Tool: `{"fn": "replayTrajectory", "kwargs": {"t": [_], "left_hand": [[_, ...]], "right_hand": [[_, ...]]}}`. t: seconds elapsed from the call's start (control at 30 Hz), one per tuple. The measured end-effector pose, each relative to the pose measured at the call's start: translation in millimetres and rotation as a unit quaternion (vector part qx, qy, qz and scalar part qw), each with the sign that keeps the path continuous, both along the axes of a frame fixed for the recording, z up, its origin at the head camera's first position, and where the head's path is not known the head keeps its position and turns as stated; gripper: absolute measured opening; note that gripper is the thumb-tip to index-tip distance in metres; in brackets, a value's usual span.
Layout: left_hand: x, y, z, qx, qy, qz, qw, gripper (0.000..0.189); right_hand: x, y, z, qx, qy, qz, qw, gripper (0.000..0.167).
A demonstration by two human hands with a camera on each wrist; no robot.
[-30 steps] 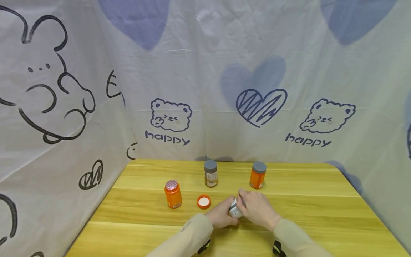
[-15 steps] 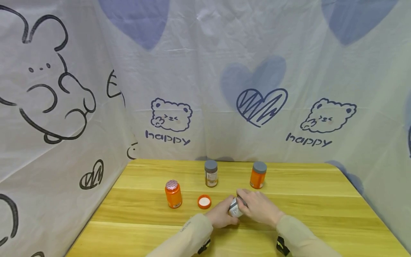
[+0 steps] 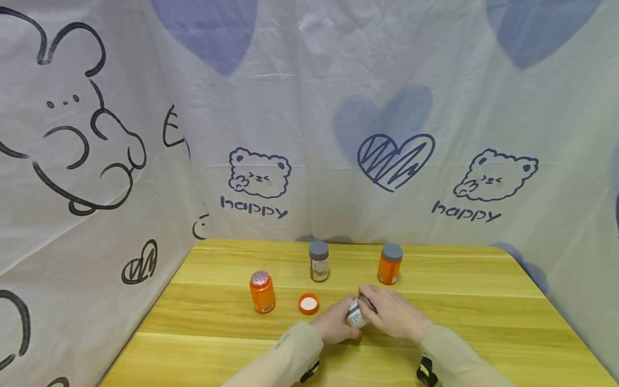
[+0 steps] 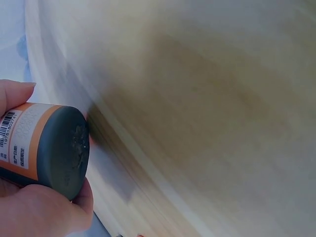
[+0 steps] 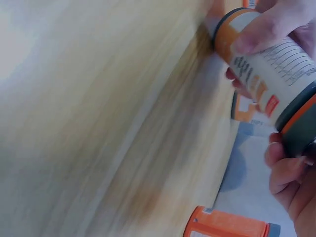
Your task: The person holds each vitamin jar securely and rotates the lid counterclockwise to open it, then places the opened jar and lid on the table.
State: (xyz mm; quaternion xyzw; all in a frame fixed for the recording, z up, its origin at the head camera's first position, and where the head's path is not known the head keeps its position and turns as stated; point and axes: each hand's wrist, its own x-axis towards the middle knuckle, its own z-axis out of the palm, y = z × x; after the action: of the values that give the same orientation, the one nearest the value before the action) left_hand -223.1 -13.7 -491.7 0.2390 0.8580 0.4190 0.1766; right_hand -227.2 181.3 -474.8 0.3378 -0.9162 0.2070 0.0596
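A pill bottle (image 3: pixel 357 316) with a white and orange label is held tilted above the table between both hands. My left hand (image 3: pixel 333 324) grips its body; in the left wrist view its dark base (image 4: pixel 69 153) faces the camera, with fingers and thumb on either side of the label. With curled fingers my right hand (image 3: pixel 395 312) holds the grey cap (image 3: pixel 367 302) at the upper end. The right wrist view shows that cap (image 5: pixel 302 129) against the bottle, with an orange band at the cap's lower edge.
An orange bottle (image 3: pixel 262 295) with a foil seal on its mouth stands at the left. Beside it an orange cap (image 3: pixel 308 305) lies inside up. Farther back stand a grey-capped bottle (image 3: pixel 319 266) and a grey-capped orange bottle (image 3: pixel 389 267). Printed cloth (image 3: pixel 309 118) hangs behind the wooden table (image 3: pixel 217 344).
My right hand has turned on the cap and shifted slightly right, so more of the grey cap shows. The left hand keeps its grip on the pill bottle.
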Motion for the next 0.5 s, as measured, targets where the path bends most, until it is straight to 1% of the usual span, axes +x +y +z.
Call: {"fn": "replayTrajectory", "kwargs": {"t": [0.13,0.33,0.5], "left_hand": [[1.1,-0.1,-0.1,0.004,-0.005,0.002,1.0000,0.052],[3.7,-0.3,1.1,0.004,0.000,0.000,1.0000,0.053],[2.9,-0.3,-1.7,0.001,0.009,0.000,1.0000,0.059]], "right_hand": [[4.1,-3,6.0,-0.019,-0.031,-0.029,0.9989,0.016],[6.0,-8,18.1,-0.043,-0.099,-0.079,0.9910,0.038],[8.9,-11,33.2,-0.071,-0.137,-0.114,0.9813,0.037]]}}
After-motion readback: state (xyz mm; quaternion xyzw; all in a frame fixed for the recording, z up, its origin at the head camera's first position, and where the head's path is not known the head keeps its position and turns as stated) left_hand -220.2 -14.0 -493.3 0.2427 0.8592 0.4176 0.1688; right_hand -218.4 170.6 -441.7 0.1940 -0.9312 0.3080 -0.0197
